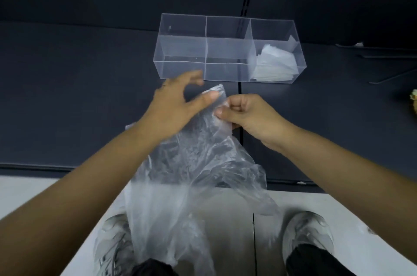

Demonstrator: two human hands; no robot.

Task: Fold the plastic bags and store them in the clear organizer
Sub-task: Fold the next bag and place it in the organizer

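A thin, crinkled, see-through plastic bag (191,163) hangs down in front of grey shoes (304,235), and the curled fingers of the right hand (250,115) pinch its top edge. The left hand (176,106) is spread loosely, with only the thumb touching that edge. Farther away, on the dark table (67,95), stands the clear box-shaped organizer (180,50), with flat folded bags (275,63) in its right compartment.

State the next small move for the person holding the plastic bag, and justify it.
Probably close the left hand on the top edge of the plastic bag and spread it flat: only the right hand pinches it, and it hangs crumpled.
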